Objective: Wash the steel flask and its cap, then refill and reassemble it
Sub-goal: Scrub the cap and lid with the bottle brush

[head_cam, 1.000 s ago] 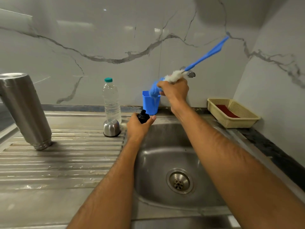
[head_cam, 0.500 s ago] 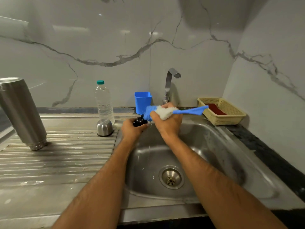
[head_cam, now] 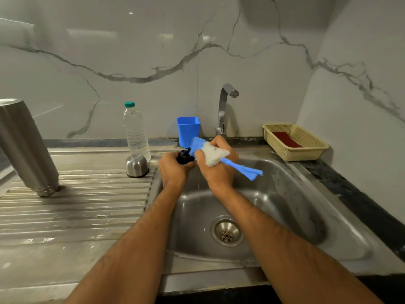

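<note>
My left hand [head_cam: 174, 170] grips a small black flask stopper [head_cam: 184, 156] over the sink's left rim. My right hand [head_cam: 215, 166] holds a blue bottle brush [head_cam: 241, 168] with white and blue bristles; the blue bristle tip presses against the stopper and the handle points down to the right. The steel flask [head_cam: 24, 145] stands upside down on the drainboard at the far left. A domed steel cap [head_cam: 137, 166] sits mouth-down on the drainboard near the sink edge.
A clear water bottle [head_cam: 135, 130] with a teal lid stands behind the steel cap. A blue plastic cup [head_cam: 188, 130] and the tap [head_cam: 224, 108] are at the back wall. A yellow basket [head_cam: 306, 153] with a red sponge sits right. The sink basin [head_cam: 274, 194] lies below my hands.
My right hand brought the brush down from the blue cup to the stopper; its handle swung from pointing up-right to down-right. My left hand stays on the stopper.
</note>
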